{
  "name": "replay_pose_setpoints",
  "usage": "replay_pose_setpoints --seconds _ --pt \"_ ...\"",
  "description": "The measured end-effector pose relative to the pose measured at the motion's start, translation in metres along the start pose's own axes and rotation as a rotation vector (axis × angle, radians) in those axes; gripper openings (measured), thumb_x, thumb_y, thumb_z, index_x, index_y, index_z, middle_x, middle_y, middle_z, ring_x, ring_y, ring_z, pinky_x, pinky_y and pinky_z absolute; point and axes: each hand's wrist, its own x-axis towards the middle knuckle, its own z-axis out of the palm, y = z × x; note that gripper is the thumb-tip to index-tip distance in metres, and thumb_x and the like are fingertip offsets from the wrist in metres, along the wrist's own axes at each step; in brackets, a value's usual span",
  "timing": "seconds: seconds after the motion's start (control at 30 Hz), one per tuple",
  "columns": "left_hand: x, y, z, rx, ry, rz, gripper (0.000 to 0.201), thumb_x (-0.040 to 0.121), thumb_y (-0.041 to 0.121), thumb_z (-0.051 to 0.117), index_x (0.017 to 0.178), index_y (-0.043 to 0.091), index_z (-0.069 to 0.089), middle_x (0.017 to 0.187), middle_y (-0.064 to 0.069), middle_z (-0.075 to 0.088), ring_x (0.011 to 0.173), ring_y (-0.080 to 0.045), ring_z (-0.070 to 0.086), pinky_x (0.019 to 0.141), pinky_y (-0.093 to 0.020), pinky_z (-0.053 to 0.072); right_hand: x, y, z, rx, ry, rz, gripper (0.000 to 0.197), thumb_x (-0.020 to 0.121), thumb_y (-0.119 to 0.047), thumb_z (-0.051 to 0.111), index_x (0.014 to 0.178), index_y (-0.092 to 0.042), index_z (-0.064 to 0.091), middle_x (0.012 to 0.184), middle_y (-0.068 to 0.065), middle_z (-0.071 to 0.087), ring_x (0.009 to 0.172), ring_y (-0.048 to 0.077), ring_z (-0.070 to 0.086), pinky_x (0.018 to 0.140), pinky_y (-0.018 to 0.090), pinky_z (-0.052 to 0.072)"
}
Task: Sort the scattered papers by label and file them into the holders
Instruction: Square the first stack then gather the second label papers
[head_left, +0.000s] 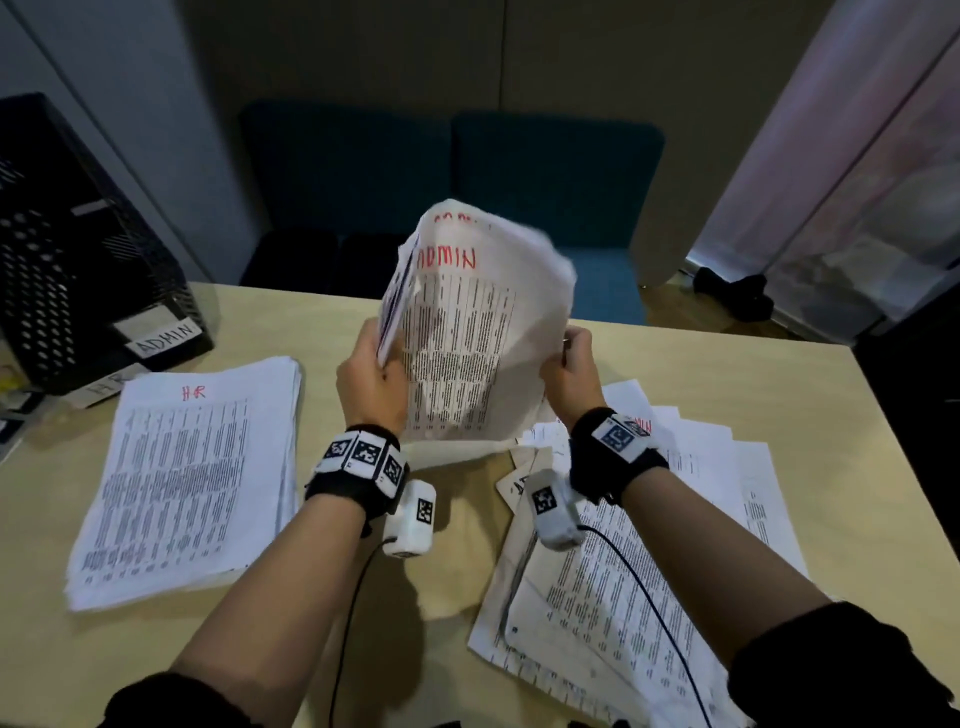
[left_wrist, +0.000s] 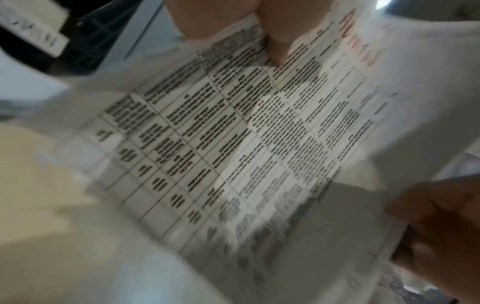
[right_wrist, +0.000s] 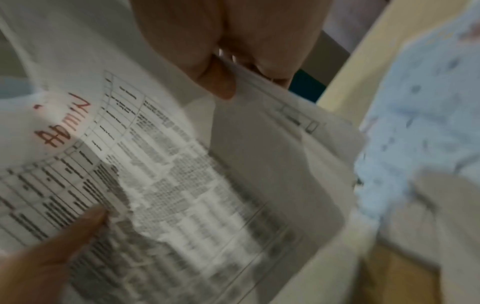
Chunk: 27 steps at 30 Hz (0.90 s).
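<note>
A bundle of ADMIN papers (head_left: 467, 332) stands upright above the table's middle, red "ADMIN" at its top. My left hand (head_left: 371, 374) grips its left edge and my right hand (head_left: 569, 371) pinches its right edge. In the left wrist view the printed ADMIN sheet (left_wrist: 259, 133) fills the frame, blurred, under my thumb. The right wrist view shows my right fingers (right_wrist: 221, 82) pinching the ADMIN sheets (right_wrist: 155, 164). A neat HR stack (head_left: 192, 478) lies flat at the left. Loose scattered papers (head_left: 649, 561) lie at the right. Black mesh holders (head_left: 78, 249) labelled ADMIN and HR stand at the far left.
The wooden table (head_left: 447, 571) shows bare between the HR stack and the scattered sheets. Blue chairs (head_left: 452, 171) stand behind the far edge. A dark cabinet (head_left: 914, 395) borders the right side. Cables run from both wrist cameras toward me.
</note>
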Motion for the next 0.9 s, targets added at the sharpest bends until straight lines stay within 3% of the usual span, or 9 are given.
replay_pose_setpoints --seconds 0.1,0.17,0.23,0.33,0.4,0.57,0.67,0.77,0.9 --pt "0.011 0.001 -0.009 0.12 -0.077 -0.015 0.027 0.099 0.007 0.047 0.121 0.011 0.061 0.09 -0.008 0.066 0.076 -0.025 0.061 0.067 -0.031 0.048 -0.004 0.02 -0.027 -0.64 -0.187 0.045 0.046 0.093 -0.028 0.052 0.132 -0.007 0.039 0.123 0.013 0.052 0.113 0.032 0.051 0.09 0.038 0.044" --pt "0.016 -0.009 -0.013 0.168 -0.174 -0.084 0.026 0.099 0.013 0.047 0.121 0.01 0.061 0.095 -0.015 0.068 0.08 -0.03 0.062 0.07 -0.034 0.049 -0.018 0.046 -0.043 -1.155 -0.416 0.228 0.072 0.085 -0.045 0.059 0.142 -0.01 0.031 0.147 0.017 0.03 0.135 0.039 0.032 0.107 0.049 0.035" --pt "0.016 -0.025 -0.017 0.186 -0.28 -0.197 0.029 0.099 0.015 0.049 0.124 0.006 0.06 0.096 -0.016 0.065 0.078 -0.028 0.059 0.069 -0.031 0.045 -0.041 0.072 -0.053 -1.395 -0.545 0.387 0.101 0.073 -0.064 0.064 0.148 -0.01 0.022 0.157 0.017 0.007 0.141 0.049 0.012 0.108 0.063 0.027" --pt "0.002 -0.048 -0.025 0.175 -0.373 -0.318 0.029 0.098 0.014 0.052 0.124 0.002 0.058 0.088 -0.01 0.06 0.071 -0.023 0.053 0.063 -0.029 0.041 -0.069 0.11 -0.052 -1.385 -0.572 0.495 0.129 0.06 -0.077 0.064 0.151 -0.009 0.004 0.157 0.022 -0.009 0.14 0.054 0.004 0.108 0.068 0.023" --pt "-0.007 -0.061 -0.032 0.146 -0.425 -0.363 0.031 0.098 0.014 0.054 0.127 0.003 0.057 0.097 -0.011 0.06 0.087 -0.028 0.057 0.076 -0.031 0.042 -0.077 0.128 -0.043 -1.371 -0.558 0.48 0.136 0.059 -0.08 0.061 0.15 -0.008 -0.01 0.156 0.023 -0.015 0.142 0.05 -0.002 0.111 0.066 0.018" --pt "-0.023 -0.083 -0.047 0.176 -0.463 -0.424 0.033 0.098 0.016 0.055 0.129 0.005 0.057 0.102 -0.014 0.063 0.089 -0.026 0.055 0.08 -0.033 0.042 -0.072 0.108 -0.022 -1.394 -0.571 0.331 0.118 0.081 -0.07 0.05 0.147 0.001 -0.017 0.155 0.025 -0.019 0.143 0.047 -0.013 0.116 0.059 -0.001" --pt "-0.029 -0.094 -0.054 0.243 -0.401 -0.462 0.028 0.099 0.015 0.053 0.125 0.007 0.059 0.089 -0.012 0.061 0.073 -0.024 0.054 0.065 -0.029 0.041 -0.06 0.1 -0.003 -1.316 -0.594 0.295 0.117 0.08 -0.067 0.055 0.149 -0.006 -0.018 0.155 0.021 -0.025 0.141 0.05 -0.014 0.115 0.062 0.005" --pt "-0.03 -0.105 -0.066 0.33 -0.355 -0.483 0.027 0.098 0.013 0.052 0.123 0.006 0.061 0.088 -0.012 0.062 0.076 -0.026 0.056 0.071 -0.031 0.042 -0.047 0.1 0.016 -1.159 -0.623 0.278 0.114 0.079 -0.057 0.065 0.151 -0.017 -0.016 0.157 0.005 -0.027 0.143 0.041 -0.019 0.109 0.068 0.018" --pt "-0.03 -0.118 -0.079 0.445 -0.36 -0.53 0.026 0.098 0.013 0.051 0.12 0.006 0.062 0.099 -0.018 0.068 0.088 -0.034 0.062 0.081 -0.038 0.048 -0.033 0.082 0.024 -1.031 -0.473 0.197 0.096 0.08 -0.048 0.068 0.151 -0.018 0.01 0.159 0.005 0.003 0.146 0.032 0.006 0.11 0.062 0.026"
